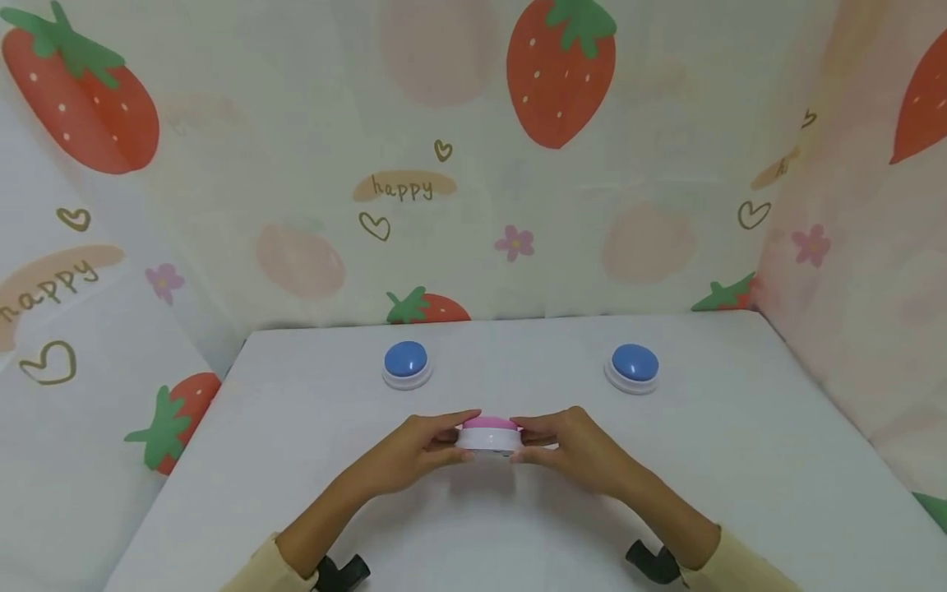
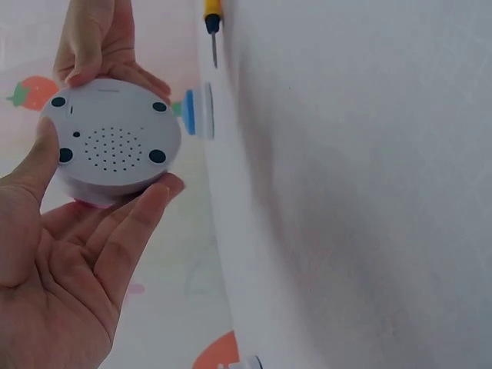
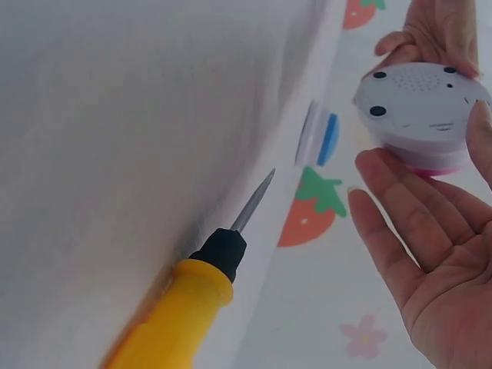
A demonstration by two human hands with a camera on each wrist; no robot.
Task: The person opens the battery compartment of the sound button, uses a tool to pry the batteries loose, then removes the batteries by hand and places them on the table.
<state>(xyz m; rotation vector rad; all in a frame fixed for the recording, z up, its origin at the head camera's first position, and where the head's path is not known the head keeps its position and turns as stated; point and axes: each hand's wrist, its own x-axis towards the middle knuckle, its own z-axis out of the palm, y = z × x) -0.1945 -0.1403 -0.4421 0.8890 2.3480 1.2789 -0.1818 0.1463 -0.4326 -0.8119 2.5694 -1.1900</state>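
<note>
Both hands hold a pink-topped push button [image 1: 489, 439] above the white table, its white base facing down. My left hand [image 1: 403, 454] grips its left side, with the thumb under the base and fingers near the pink top. From the other side my right hand [image 1: 588, 454] grips it the same way. In the left wrist view, the button's underside [image 2: 115, 138] shows small speaker holes, dark round feet and a tiny screw hole. The same underside [image 3: 419, 96] appears tilted in the right wrist view.
Two blue push buttons stand on the table [image 1: 296, 460], one back left [image 1: 406, 363] and one back right [image 1: 633, 367]. A yellow screwdriver [image 3: 184, 300] with a black collar lies close to the right wrist camera. Behind the table hangs a strawberry-print cloth [image 1: 311, 107].
</note>
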